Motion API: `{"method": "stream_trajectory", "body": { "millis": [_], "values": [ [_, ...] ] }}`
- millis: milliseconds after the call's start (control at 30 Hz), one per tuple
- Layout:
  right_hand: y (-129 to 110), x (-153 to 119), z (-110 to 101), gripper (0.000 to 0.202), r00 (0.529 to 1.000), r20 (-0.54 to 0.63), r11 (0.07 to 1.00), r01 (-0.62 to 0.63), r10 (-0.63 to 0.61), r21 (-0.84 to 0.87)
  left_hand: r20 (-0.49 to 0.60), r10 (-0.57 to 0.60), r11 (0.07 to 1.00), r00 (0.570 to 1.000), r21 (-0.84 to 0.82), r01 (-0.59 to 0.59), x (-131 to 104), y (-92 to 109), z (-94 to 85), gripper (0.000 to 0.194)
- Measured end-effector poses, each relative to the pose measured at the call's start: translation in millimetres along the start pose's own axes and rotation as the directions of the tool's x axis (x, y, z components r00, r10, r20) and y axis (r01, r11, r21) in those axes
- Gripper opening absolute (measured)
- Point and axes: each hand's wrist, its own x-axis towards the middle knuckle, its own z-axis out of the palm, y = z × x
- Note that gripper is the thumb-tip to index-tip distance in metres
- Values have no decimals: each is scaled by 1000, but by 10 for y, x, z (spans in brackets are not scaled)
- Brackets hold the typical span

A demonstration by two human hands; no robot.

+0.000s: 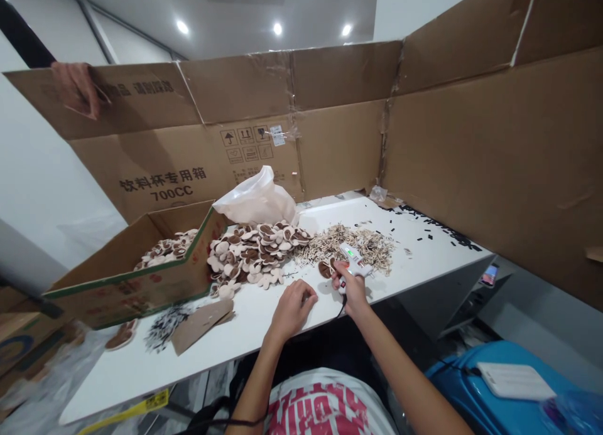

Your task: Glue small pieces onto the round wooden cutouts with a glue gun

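Several mishaps are possible around the white tool (350, 254), judged by a clock face centred on the right hand (351, 287), with twelve pointing away from the wearer. Loose strings could be swept along if the tool were swung toward twelve o'clock, since the string pile (377, 247) lies close against it. A tug could be given to the tool if its black cable (342, 308), seen at about seven, were caught on the near edge of the table (419, 259). The brown fabric piece (324, 270), at ten o'clock and just beside the fingertips, could be knocked askew by a small slip of the wrist. At nine to ten, farther out, the heap of fabric pieces (254, 253) is loosely stacked and could be made to slide by a bump.

As for the grip, the tool's handle is wrapped by the right hand, with the fingers closed round it; whether the brown piece is also pinched cannot be told. The left hand (293, 306), between eight and nine, is loosely curled by the table edge; nothing is seen in it, but its palm is hidden, so its hold cannot be told.
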Motion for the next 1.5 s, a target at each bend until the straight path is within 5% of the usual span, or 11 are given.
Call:
{"method": "stream_trajectory", "body": {
  "millis": [200,467,700,1500],
  "values": [
    [-39,-17,30,45,1000,-13,1000,-14,14,-12,-2,-62,988,998,-143,61,-13,18,-7,21],
    [-79,-42,72,47,999,46,999,-15,16,-29,-88,13,986,996,-163,-27,15,-15,-12,18],
    [-83,-55,77,50,997,70,999,-10,13,-37,-166,-38,959,985,-283,-10,5,-23,13,15],
    [-73,-74,64,47,992,124,993,12,3,-120,-249,12,966,968,-249,-76,-8,-46,28,15]
  ]
}}
